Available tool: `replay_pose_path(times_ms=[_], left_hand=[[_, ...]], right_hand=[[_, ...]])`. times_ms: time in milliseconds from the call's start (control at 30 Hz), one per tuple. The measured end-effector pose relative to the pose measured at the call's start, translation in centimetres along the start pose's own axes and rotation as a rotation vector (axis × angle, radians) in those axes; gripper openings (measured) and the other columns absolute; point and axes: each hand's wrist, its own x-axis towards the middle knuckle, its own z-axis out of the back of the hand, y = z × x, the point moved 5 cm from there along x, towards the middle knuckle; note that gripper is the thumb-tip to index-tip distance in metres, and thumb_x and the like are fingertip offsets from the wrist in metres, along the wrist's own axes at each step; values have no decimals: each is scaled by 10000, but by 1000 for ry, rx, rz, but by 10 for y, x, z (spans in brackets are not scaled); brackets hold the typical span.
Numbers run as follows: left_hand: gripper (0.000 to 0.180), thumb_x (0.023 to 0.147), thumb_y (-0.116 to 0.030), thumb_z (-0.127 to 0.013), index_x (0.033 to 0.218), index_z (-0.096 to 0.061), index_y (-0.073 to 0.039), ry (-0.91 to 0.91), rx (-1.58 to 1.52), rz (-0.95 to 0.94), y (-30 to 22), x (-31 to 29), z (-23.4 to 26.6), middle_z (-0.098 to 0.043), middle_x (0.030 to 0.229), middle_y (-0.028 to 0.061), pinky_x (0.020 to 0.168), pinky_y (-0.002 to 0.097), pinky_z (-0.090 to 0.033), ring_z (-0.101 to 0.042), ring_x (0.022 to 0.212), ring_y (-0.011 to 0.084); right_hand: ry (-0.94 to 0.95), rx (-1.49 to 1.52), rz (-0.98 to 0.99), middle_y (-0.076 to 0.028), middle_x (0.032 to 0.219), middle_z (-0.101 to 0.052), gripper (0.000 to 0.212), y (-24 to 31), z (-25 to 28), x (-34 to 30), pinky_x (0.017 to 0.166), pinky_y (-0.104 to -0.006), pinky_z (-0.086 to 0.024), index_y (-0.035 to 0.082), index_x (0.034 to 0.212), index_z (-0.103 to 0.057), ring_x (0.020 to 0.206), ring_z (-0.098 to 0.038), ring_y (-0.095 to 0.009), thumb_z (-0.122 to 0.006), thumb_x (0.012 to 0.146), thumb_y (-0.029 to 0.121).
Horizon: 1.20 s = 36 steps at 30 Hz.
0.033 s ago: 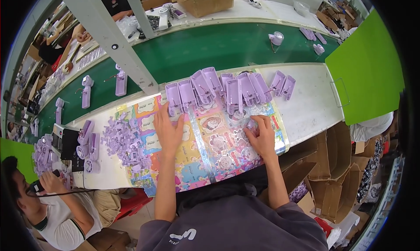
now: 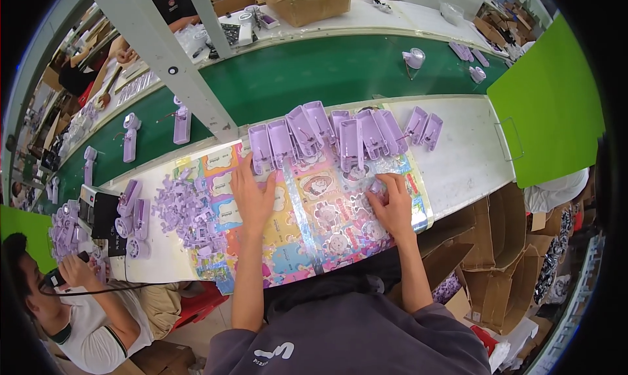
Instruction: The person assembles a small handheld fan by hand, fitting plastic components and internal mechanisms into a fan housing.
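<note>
On the patterned, colourfully printed sheet (image 2: 288, 224), my left hand (image 2: 252, 195) lies with fingers apart, its fingertips beside the leftmost lilac plastic housing (image 2: 260, 146). My right hand (image 2: 395, 208) is curled, thumb and fingers closed on a small lilac plastic part (image 2: 376, 188) just above the sheet. Several open, tray-like lilac housings stand in a row along the sheet's far edge, among them a front one (image 2: 350, 143) with thin wires near it. To the left of my left hand spreads a pile of small lilac plastic pieces (image 2: 186, 208).
Beyond the bench runs a green conveyor belt (image 2: 294, 71) carrying lilac fan-like units (image 2: 413, 58). A metal post (image 2: 157, 54) rises at the left. A bright green panel (image 2: 546, 107) borders the right, with cardboard boxes (image 2: 497, 238) below. At the left, a co-worker (image 2: 98, 323) holds a dark tool.
</note>
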Motion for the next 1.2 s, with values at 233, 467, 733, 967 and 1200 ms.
replay_pose_path(times_ms=[233, 467, 733, 967, 1200], left_hand=[[636, 817, -104, -717, 1400, -479, -12, -1, -70, 16, 5, -5, 1, -568, 1312, 211, 1077, 490, -368, -500, 1203, 408], [664, 780, -79, -723, 1396, -486, -13, -7, -78, 38, 0, -1, 7, -586, 1273, 202, 1074, 487, -371, -512, 1193, 392], [756, 706, -42, -749, 1409, -473, -6, -22, -131, 90, -6, 8, 4, -574, 1275, 197, 1066, 469, -397, -520, 1192, 372], [737, 687, -100, -729, 1378, -492, -6, -21, -5, 104, -10, 12, 2, -598, 1212, 190, 1027, 473, -377, -535, 1123, 378], [745, 678, -112, -735, 1377, -495, -20, -22, 18, 89, -8, 15, 0, -598, 1218, 175, 1022, 468, -385, -539, 1112, 367]], right_hand=[[-219, 240, -27, -80, 991, -555, 432, -10, 15, -10, 641, -274, -468, 24, 1198, -597, 700, -531, -143, -768, 802, 25], [-591, 331, -63, -84, 1093, -482, 182, -45, 102, 85, 715, -266, -446, 24, 995, -667, 875, -495, -138, -613, 837, -47], [-215, -204, -126, -181, 1113, -597, 394, -215, 65, 292, 917, -411, -509, 48, 1166, -625, 1027, -594, -317, -724, 806, 176], [-47, -457, -233, -278, 1339, -496, 737, -242, 17, 399, 1019, -448, -489, 15, 1348, -525, 1193, -554, -414, -807, 723, 287], [107, -494, -217, -239, 1275, -515, 681, -215, 6, 390, 940, -459, -533, 58, 1276, -587, 1134, -592, -425, -858, 709, 321]])
